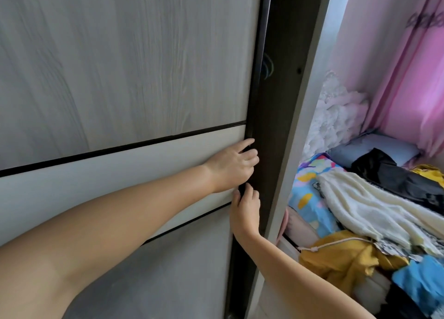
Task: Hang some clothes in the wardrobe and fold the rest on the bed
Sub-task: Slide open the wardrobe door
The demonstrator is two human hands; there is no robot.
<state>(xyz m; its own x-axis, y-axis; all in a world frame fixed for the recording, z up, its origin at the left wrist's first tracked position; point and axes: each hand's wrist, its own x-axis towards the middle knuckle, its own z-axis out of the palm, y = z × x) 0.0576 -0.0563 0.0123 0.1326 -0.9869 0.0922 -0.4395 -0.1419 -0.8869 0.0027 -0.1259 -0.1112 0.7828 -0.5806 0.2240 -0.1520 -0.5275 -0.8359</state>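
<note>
Both hands grip the dark edge of the wardrobe door (125, 78), left hand (231, 165) just above right hand (245, 213), fingers curled round it. Slide it evenly, no yanking. The clothes (374, 210) sit piled on the bed, right of the door.

**Narrow gap at the wardrobe door**

The wardrobe door (125, 78) covers almost the whole front, so no way in exists there. Only a thin dark opening (276, 126) shows between the door's dark edge (254, 90) and the wardrobe side panel (310, 102). Both hands are at this edge: the left hand (234, 165) above, the right hand (246, 210) just below, fingers hooked round it. To the right, the bed (310, 210) is covered by piled clothes (374, 205), touching each other. The pink curtain (408, 78) closes the far side behind the bed.
</note>
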